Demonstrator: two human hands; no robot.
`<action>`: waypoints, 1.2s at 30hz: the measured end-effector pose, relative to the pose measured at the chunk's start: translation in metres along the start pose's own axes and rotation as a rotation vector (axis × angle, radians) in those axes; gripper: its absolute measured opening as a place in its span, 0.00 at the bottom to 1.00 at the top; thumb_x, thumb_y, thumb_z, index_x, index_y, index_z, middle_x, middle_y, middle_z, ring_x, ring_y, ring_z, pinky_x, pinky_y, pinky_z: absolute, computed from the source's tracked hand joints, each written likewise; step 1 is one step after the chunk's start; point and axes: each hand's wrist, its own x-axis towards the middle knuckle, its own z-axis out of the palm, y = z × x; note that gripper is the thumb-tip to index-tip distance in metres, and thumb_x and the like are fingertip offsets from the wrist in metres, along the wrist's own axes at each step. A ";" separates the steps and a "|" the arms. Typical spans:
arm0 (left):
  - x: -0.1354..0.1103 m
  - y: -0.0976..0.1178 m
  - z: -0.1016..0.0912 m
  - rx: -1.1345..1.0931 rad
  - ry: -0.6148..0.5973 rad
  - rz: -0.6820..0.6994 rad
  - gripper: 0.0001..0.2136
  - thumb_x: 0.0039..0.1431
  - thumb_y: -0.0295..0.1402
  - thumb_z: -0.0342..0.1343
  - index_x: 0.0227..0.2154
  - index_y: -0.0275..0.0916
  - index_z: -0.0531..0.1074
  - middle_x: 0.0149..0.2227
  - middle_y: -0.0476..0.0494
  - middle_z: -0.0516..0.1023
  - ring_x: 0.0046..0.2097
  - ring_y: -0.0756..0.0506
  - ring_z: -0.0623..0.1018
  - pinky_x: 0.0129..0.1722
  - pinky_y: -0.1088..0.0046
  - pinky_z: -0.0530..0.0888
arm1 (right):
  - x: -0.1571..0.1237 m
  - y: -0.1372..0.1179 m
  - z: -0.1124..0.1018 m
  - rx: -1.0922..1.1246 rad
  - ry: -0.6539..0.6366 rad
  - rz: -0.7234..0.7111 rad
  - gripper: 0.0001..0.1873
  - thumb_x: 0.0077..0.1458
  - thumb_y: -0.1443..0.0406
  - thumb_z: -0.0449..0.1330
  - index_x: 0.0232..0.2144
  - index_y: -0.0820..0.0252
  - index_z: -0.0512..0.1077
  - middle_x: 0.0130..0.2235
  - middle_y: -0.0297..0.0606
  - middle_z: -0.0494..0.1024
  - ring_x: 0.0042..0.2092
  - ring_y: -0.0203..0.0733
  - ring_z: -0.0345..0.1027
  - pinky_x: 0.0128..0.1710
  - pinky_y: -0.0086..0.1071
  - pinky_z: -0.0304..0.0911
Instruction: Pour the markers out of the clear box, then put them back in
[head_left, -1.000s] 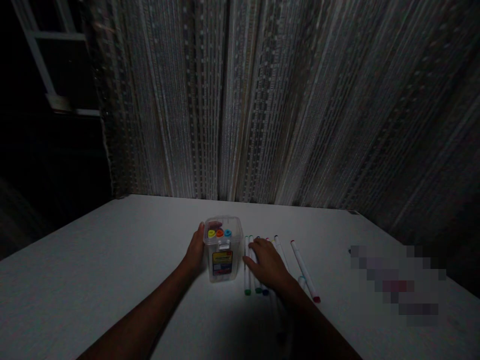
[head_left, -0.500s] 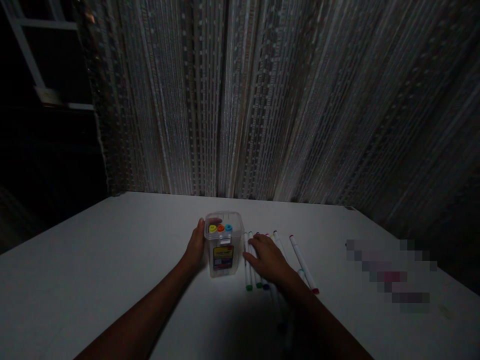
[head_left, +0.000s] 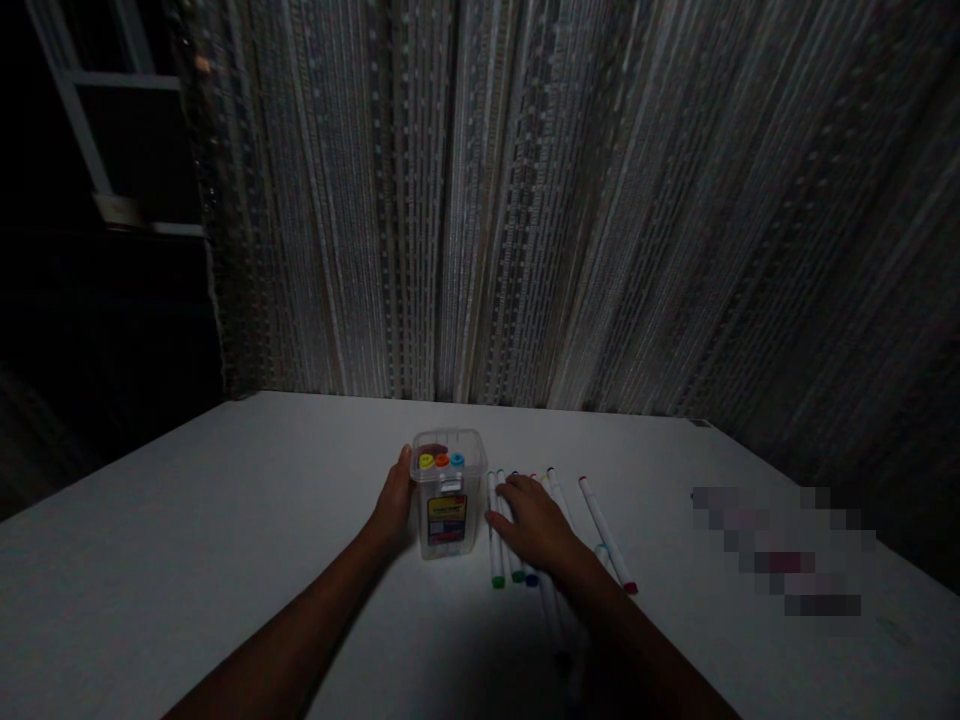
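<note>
Head view: the left hand (head_left: 393,503) cups the left side of a clear plastic marker box (head_left: 448,478), with no pinch visible. Right of the box, the right hand (head_left: 534,524) rests spread over loose markers (head_left: 605,535) on the table (head_left: 187,470), outside the box. Hand positions match the earlier view.

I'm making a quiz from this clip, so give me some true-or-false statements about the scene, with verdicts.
1. The left hand touches a clear plastic box. True.
2. The right hand grips that box. False: it rests over loose markers beside the box.
3. Those markers lie left of the box. False: they lie to its right.
4. Coloured caps show at the top of the box. True.
5. The table has a dark top. False: its top is white.
</note>
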 end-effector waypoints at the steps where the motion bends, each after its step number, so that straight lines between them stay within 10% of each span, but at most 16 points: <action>1: 0.000 0.000 0.000 0.009 -0.002 0.008 0.28 0.48 0.58 0.55 0.38 0.35 0.75 0.32 0.39 0.82 0.36 0.37 0.80 0.39 0.58 0.75 | 0.000 0.000 0.000 -0.002 0.001 0.001 0.23 0.58 0.57 0.55 0.50 0.66 0.70 0.55 0.52 0.67 0.59 0.51 0.56 0.59 0.40 0.48; 26: -0.003 -0.001 0.002 0.114 0.032 0.125 0.29 0.49 0.59 0.53 0.38 0.36 0.74 0.33 0.39 0.80 0.38 0.37 0.79 0.41 0.59 0.73 | -0.002 -0.005 -0.004 -0.019 -0.017 -0.003 0.22 0.58 0.57 0.54 0.50 0.66 0.70 0.54 0.52 0.68 0.57 0.50 0.58 0.57 0.39 0.50; 32: -0.009 0.053 0.010 0.368 0.250 0.565 0.20 0.49 0.53 0.56 0.35 0.41 0.74 0.34 0.44 0.76 0.40 0.43 0.75 0.41 0.68 0.71 | -0.003 -0.004 -0.005 -0.027 -0.008 -0.020 0.22 0.58 0.58 0.55 0.49 0.67 0.71 0.53 0.51 0.69 0.56 0.49 0.59 0.57 0.37 0.50; 36: -0.076 0.080 -0.018 0.604 0.288 0.570 0.11 0.51 0.44 0.57 0.29 0.42 0.75 0.28 0.46 0.74 0.33 0.44 0.73 0.38 0.67 0.72 | -0.003 -0.004 -0.005 -0.038 -0.006 -0.009 0.23 0.58 0.57 0.55 0.50 0.67 0.70 0.54 0.51 0.68 0.57 0.50 0.58 0.58 0.38 0.49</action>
